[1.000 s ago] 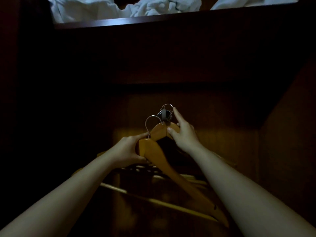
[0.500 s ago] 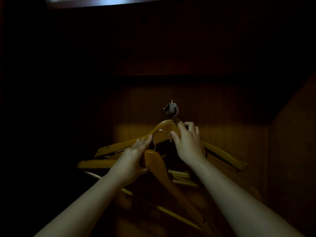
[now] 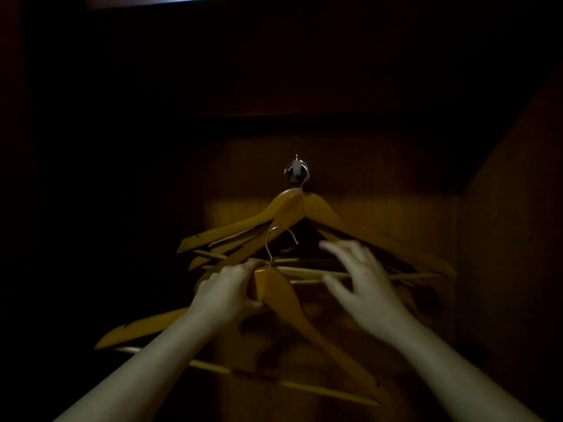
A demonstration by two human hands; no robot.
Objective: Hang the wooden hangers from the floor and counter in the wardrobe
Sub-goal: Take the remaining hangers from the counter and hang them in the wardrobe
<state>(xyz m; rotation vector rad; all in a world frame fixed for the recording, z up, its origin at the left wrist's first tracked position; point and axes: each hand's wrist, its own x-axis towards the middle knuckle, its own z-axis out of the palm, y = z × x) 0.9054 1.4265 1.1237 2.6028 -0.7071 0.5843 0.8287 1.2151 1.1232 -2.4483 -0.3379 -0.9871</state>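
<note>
Inside the dark wardrobe, several wooden hangers (image 3: 323,211) hang from a small metal hook (image 3: 296,171) on the back panel. My left hand (image 3: 227,292) grips the neck of one more wooden hanger (image 3: 292,312), its metal hook curving up below the hung ones. My right hand (image 3: 362,280) is blurred, fingers spread and relaxed, in front of the hung hangers' lower bars and holding nothing.
The wardrobe's wooden back panel (image 3: 396,190) is dimly lit in the middle. A side wall (image 3: 518,239) rises on the right. The left side is in deep shadow. A shelf edge (image 3: 146,0) shows at the top.
My right hand let go of the hanger now hanging on the metal hook and dropped lower with fingers spread. My left hand lowered its hanger a little. The view tilted down.
</note>
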